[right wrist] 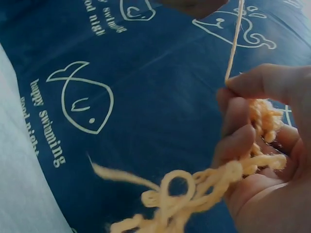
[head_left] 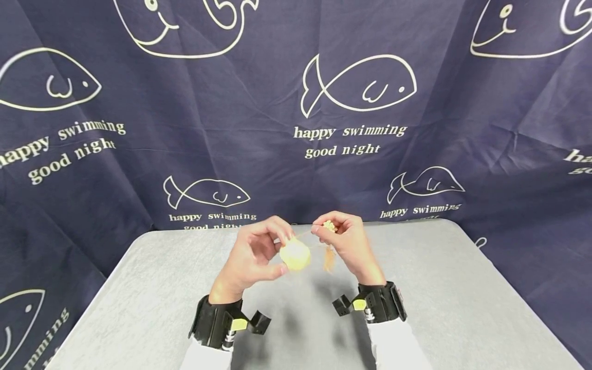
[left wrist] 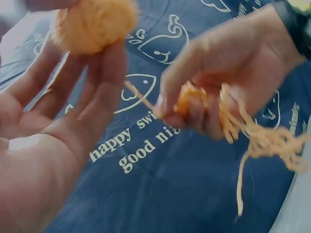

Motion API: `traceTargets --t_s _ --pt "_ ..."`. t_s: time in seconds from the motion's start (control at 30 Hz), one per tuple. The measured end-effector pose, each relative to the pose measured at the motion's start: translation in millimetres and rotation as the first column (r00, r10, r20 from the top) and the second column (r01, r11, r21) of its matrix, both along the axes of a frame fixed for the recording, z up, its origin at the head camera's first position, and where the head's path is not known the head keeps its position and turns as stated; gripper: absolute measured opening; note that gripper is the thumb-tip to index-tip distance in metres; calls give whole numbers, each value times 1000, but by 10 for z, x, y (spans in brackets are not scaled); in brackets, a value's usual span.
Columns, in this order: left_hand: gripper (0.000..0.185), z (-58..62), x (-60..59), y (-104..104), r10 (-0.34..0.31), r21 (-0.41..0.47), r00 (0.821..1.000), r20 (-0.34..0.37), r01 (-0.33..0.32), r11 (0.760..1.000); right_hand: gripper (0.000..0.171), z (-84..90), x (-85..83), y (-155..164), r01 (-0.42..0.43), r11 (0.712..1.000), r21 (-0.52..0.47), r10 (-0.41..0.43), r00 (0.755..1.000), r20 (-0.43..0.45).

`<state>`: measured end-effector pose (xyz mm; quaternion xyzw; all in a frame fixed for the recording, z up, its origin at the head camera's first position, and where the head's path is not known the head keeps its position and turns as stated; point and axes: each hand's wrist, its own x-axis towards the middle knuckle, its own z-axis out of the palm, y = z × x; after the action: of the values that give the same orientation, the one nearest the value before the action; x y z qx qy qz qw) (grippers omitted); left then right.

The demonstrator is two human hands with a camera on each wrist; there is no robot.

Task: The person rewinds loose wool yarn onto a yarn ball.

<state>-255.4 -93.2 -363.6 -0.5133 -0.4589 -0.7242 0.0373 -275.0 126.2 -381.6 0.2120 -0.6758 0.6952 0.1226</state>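
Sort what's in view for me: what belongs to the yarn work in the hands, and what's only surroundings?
In the work:
- yarn ball, gripped by the left hand
- strand running between the hands
- loose yarn bundle, pinched in the right hand

Surroundings:
- grey table
- fish-print backdrop

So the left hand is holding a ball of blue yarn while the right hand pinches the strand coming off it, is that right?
Not quite: the ball of yarn is pale yellow, not blue, as the head view shows. The left hand does hold it, and the right hand pinches the strand.
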Motion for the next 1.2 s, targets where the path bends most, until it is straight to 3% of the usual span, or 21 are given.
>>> traceTargets --t_s 0.1,0.17,0.23,0.4,0.53,0.63,0.7,0.8,0.87,0.93,1.03,1.13,1.2 --pt "29 0 -23 3 80 165 995 53 -88 982 7 -8 3 -16 -43 995 85 44 999 -16" --pt "28 3 -27 6 128 264 983 128 -158 951 6 -10 15 -29 -84 987 137 90 995 -39" --pt "32 12 -21 8 166 341 960 226 -237 910 9 -6 38 -49 -132 974 182 145 987 -63" --pt "40 28 -35 16 240 433 871 427 -431 792 11 2 101 -100 -198 934 297 244 962 -125" --pt "36 1 -90 30 409 391 774 483 -609 690 18 35 164 -119 -155 903 402 245 952 -183" --pt "34 -47 -133 31 590 291 670 451 -735 612 22 67 204 -112 -125 879 459 239 950 -199" --pt "35 -82 -153 22 703 207 604 376 -794 572 23 90 225 -95 -126 878 463 238 952 -191" --pt "34 -142 -184 -1 831 78 526 184 -850 521 23 134 251 -54 -146 898 415 239 954 -180" --pt "33 -175 -200 -14 870 11 492 34 -871 492 23 161 262 -18 -161 919 359 238 954 -183" --pt "33 -207 -218 -24 868 -43 488 -92 -873 486 20 189 270 20 -177 940 292 239 952 -191" --pt "31 -240 -226 -31 826 -140 515 -228 -857 495 16 220 278 71 -189 967 171 221 956 -193" --pt "30 -252 -206 -33 756 -264 580 -305 -814 518 18 249 281 103 -211 977 -7 207 963 -171" --pt "30 -242 -183 -28 696 -347 637 -331 -768 538 23 261 269 119 -230 963 -143 207 965 -158"
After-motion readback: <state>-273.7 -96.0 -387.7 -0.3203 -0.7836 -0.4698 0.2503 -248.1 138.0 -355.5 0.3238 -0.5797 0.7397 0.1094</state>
